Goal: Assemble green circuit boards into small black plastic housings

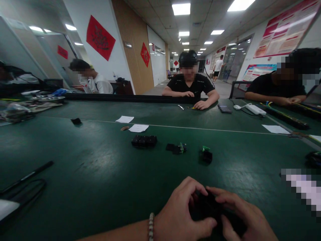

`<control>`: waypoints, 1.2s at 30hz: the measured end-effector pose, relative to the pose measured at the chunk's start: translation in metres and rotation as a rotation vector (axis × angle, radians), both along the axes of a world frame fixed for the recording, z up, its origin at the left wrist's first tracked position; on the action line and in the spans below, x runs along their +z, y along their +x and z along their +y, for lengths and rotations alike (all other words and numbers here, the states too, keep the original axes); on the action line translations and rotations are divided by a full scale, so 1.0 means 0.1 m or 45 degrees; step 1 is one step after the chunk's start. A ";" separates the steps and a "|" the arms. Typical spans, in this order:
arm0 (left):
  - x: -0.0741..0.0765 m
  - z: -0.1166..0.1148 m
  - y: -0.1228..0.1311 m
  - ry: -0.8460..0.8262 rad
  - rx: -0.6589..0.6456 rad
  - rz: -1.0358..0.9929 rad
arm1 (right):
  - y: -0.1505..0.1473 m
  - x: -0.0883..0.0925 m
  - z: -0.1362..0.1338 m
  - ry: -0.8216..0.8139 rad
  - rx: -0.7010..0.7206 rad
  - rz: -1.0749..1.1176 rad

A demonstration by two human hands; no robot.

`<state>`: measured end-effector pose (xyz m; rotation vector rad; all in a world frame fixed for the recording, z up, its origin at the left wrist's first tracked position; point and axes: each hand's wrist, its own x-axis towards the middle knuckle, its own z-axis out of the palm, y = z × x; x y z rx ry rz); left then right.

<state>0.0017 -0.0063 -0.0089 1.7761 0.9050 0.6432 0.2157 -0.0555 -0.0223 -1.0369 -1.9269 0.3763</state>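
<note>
Low in the head view, my left hand [182, 212], with a beaded bracelet at the wrist, curls round a small black plastic part [208, 205]. From the other side my right hand [242, 214] grips the same dark part, thumb and fingers closed on it. Much of the part is hidden by my fingers and shadow, so its exact kind is unclear. Beyond the hands on the green table [105, 187] lie a black casing with a green circuit board [206, 155], another green board with black pieces [179, 148], and a row of black blocks [144, 141].
White paper sheets [138, 128] lie mid-table near a round hole [124, 128]. A black cable [37, 182] is at left, a white power strip [255, 109] at far right. A person in black [189, 83] sits opposite, hands on the table; others sit left and right.
</note>
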 end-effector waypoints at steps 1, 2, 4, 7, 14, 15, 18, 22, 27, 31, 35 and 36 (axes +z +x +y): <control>0.01 0.00 0.00 0.009 -0.010 0.002 | -0.01 0.01 0.00 -0.001 -0.004 0.006; 0.03 0.00 -0.01 0.019 -0.019 0.004 | -0.01 0.02 0.00 -0.005 0.000 0.012; 0.05 0.01 -0.02 0.029 -0.028 -0.012 | -0.02 0.04 -0.01 -0.030 -0.025 0.033; 0.08 0.01 -0.02 0.054 -0.054 -0.055 | -0.03 0.07 -0.02 -0.058 -0.034 0.045; 0.08 0.01 -0.01 -0.033 -0.032 -0.121 | 0.01 0.13 -0.01 -0.063 -0.084 -0.004; 0.07 0.01 -0.01 -0.045 -0.018 -0.146 | 0.01 0.13 -0.01 -0.041 -0.098 -0.024; 0.03 0.02 -0.02 0.003 0.040 -0.197 | 0.01 0.14 0.01 0.014 -0.124 -0.063; 0.00 0.02 -0.03 0.181 0.086 -0.225 | 0.00 0.13 0.01 -0.026 -0.094 -0.052; 0.04 0.01 -0.04 0.310 0.078 -0.267 | 0.00 0.13 0.01 -0.061 -0.099 -0.027; 0.07 -0.01 -0.04 0.335 0.072 -0.215 | 0.00 0.12 0.02 -0.067 -0.134 -0.004; 0.07 -0.01 -0.04 0.301 0.058 -0.214 | 0.00 0.10 0.03 -0.067 -0.110 -0.012; 0.07 -0.01 -0.04 0.289 0.050 -0.220 | 0.00 0.10 0.02 -0.069 -0.111 -0.012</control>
